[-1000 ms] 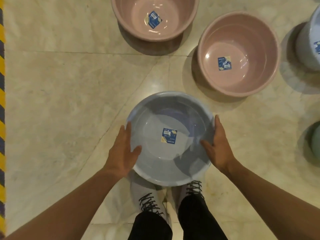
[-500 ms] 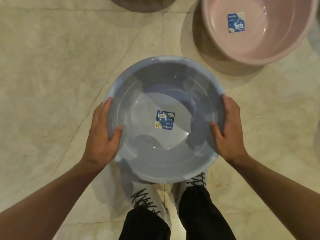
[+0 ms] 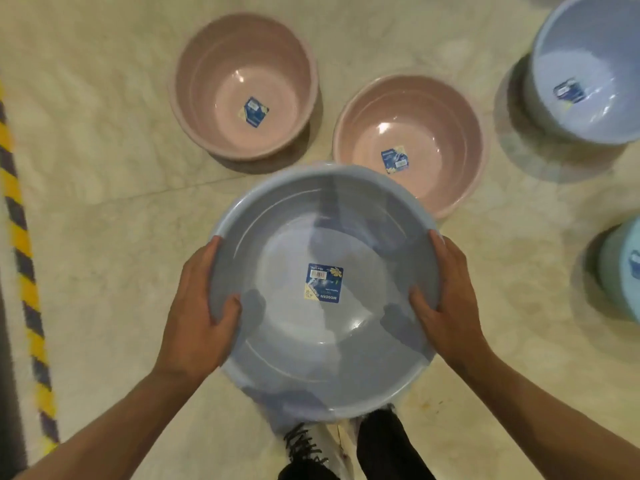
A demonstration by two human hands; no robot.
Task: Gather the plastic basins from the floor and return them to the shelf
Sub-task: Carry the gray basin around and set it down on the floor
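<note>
A grey-blue plastic basin [image 3: 322, 368] with a blue label inside is held up above the floor, over my shoes. My left hand [image 3: 197, 313] grips its left rim, thumb inside the bowl and fingers outside. My right hand [image 3: 446, 306] grips the right rim the same way. Two pink basins stand on the floor beyond it, the left pink basin [image 3: 242, 57] and the right pink basin [image 3: 446, 133], whose near edge the held basin partly covers. A light blue basin [image 3: 588, 46] stands at the upper right. A teal basin [image 3: 620, 271] is cut off by the right edge.
The floor is cream marble tile [image 3: 104, 202]. A yellow-and-black striped line [image 3: 24, 258] runs along the left edge. My shoes [image 3: 311, 448] and dark trouser legs show below the held basin. No shelf is in view.
Both hands closed on the grey-blue basin's rim and lifted it off the floor toward the camera. The view has tilted up, bringing more basins into sight.
</note>
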